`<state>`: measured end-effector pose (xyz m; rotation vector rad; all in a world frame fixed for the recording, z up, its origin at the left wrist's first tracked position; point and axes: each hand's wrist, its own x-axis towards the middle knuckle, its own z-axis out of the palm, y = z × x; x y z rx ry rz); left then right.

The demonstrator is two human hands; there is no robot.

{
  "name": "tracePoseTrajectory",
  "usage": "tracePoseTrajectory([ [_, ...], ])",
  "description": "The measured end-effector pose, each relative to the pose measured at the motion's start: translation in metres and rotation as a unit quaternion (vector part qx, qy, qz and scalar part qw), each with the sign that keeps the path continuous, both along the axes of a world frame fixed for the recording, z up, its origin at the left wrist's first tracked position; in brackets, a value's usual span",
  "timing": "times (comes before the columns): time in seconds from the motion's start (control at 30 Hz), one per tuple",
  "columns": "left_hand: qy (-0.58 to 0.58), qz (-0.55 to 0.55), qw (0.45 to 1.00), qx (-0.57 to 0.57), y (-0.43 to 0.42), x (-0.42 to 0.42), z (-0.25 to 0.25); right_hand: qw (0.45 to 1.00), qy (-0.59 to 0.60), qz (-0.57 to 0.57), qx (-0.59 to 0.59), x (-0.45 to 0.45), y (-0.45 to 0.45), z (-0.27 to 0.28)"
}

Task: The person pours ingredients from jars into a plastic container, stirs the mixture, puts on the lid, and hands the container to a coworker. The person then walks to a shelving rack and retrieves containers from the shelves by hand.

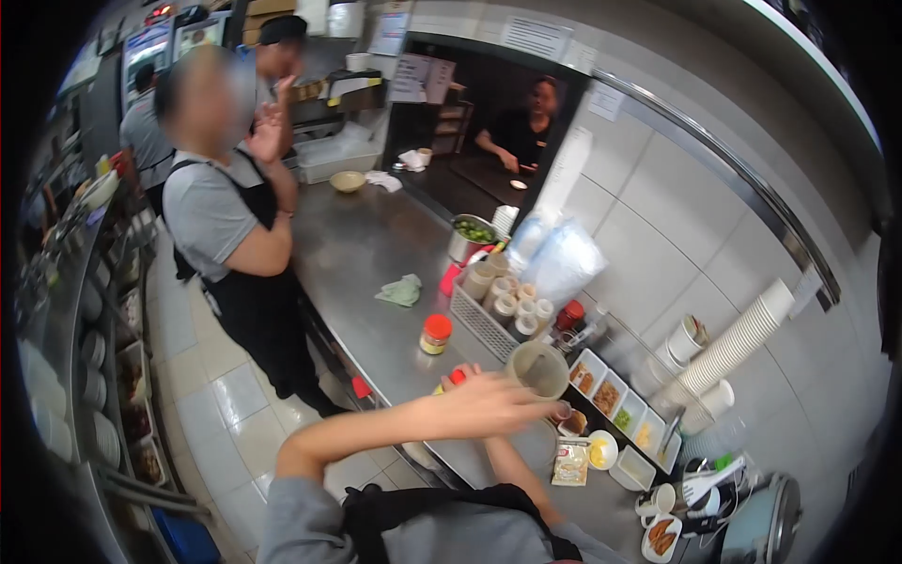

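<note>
My left hand (pixel 503 404) reaches across my right forearm, fingers stretched out to the right. Its fingertips are close to a small dark-red cup (pixel 562 411); whether they touch it I cannot tell. Behind it, my right hand (pixel 470 369) is mostly hidden and has its fingers around a red-lidded jar (pixel 458 376). A second jar with a red lid (pixel 435 334) stands upright on the steel counter (pixel 362 273) just beyond. A large pale container (pixel 537 368) is beside my left hand. Near it lie a printed packet (pixel 570 462) and a white bowl with something yellow (pixel 601 449).
A grey basket (pixel 484 320) holds several squeeze bottles. White trays of toppings (pixel 606 395) line the wall, near stacked paper cups (pixel 742 343). A green cloth (pixel 399 290) lies on the counter. A co-worker in a black apron (pixel 249 310) stands left; another person is behind the hatch.
</note>
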<state>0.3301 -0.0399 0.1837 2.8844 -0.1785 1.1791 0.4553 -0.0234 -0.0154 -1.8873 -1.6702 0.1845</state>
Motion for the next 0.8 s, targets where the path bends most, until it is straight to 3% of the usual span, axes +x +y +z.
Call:
tracePoseTrajectory([
  [0.07, 0.063, 0.087, 0.989, -0.103, 0.012, -0.046, -0.05, 0.984, 0.177, 0.03, 0.007, 0.02, 0.031, -0.04],
  [0.1, 0.109, 0.151, 0.974, -0.132, 0.013, -0.072, -0.068, 0.912, 0.405, 0.068, 0.01, 0.005, 0.019, -0.009],
  [0.13, 0.169, 0.209, 0.945, -0.188, 0.009, -0.097, -0.074, 0.856, 0.515, 0.042, -0.023, 0.007, 0.026, -0.003],
  [0.2, 0.099, 0.319, 0.908, -0.255, 0.002, -0.14, -0.125, 0.698, 0.709, -0.01, -0.098, 0.012, 0.03, 0.0],
  [0.23, 0.08, 0.383, 0.877, -0.28, -0.008, -0.157, -0.142, 0.628, 0.77, -0.009, -0.111, 0.029, 0.043, -0.021],
  [0.33, 0.132, 0.52, 0.773, -0.339, -0.036, -0.188, -0.172, 0.551, 0.828, 0.014, -0.107, 0.028, 0.035, -0.006],
  [0.4, 0.155, 0.565, 0.729, -0.355, -0.045, -0.192, -0.192, 0.566, 0.821, 0.021, -0.08, 0.022, 0.037, 0.006],
  [0.47, 0.113, 0.538, 0.747, -0.373, -0.05, -0.182, -0.207, 0.544, 0.836, 0.001, -0.068, 0.024, 0.035, 0.005],
  [0.5, 0.113, 0.522, 0.753, -0.386, -0.049, -0.171, -0.197, 0.506, 0.859, 0.01, -0.081, 0.038, 0.048, -0.018],
  [0.53, 0.109, 0.506, 0.759, -0.396, -0.05, -0.168, -0.19, 0.512, 0.854, -0.01, -0.091, 0.03, 0.033, -0.024],
  [0.6, 0.122, 0.486, 0.764, -0.407, -0.051, -0.164, -0.181, 0.547, 0.83, -0.02, -0.107, 0.02, 0.026, 0.002],
  [0.63, 0.118, 0.479, 0.766, -0.412, -0.045, -0.158, -0.176, 0.637, 0.756, 0.081, -0.126, 0.014, 0.017, 0.011],
  [0.73, 0.132, 0.496, 0.779, -0.36, -0.043, -0.157, -0.174, 0.541, 0.832, -0.024, -0.119, 0.019, 0.022, 0.008],
  [0.8, 0.147, 0.475, 0.788, -0.364, -0.049, -0.158, -0.171, 0.578, 0.809, -0.03, -0.101, 0.006, -0.004, -0.004],
])
